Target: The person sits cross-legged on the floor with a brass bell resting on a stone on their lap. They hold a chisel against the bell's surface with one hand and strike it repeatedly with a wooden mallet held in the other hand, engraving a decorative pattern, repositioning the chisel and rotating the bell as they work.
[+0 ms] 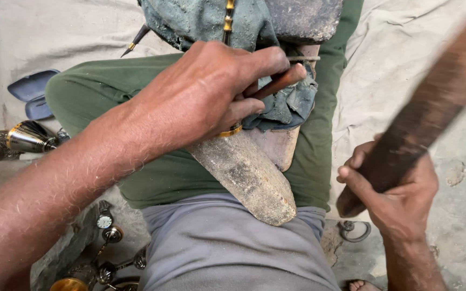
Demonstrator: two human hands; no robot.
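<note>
My left hand [211,91] grips a thin brown-handled tool [279,82] and presses it against a dusty blue-green cloth [206,19] wrapped over a piece on my lap. A gold-coloured ring [230,131] shows just under the hand. A rough grey wooden block [249,178] slants across my green-trousered thigh beneath it. My right hand [397,188] holds a long dark wooden stick [432,102] by its lower end; the stick is raised to the upper right and blurred.
Shiny engraved metal vessels [25,137] lie at the left beside a blue case [32,86]. Small metal parts and a wristwatch [104,221] sit at lower left. A metal ring [356,230] lies on the pale cloth-covered ground at right.
</note>
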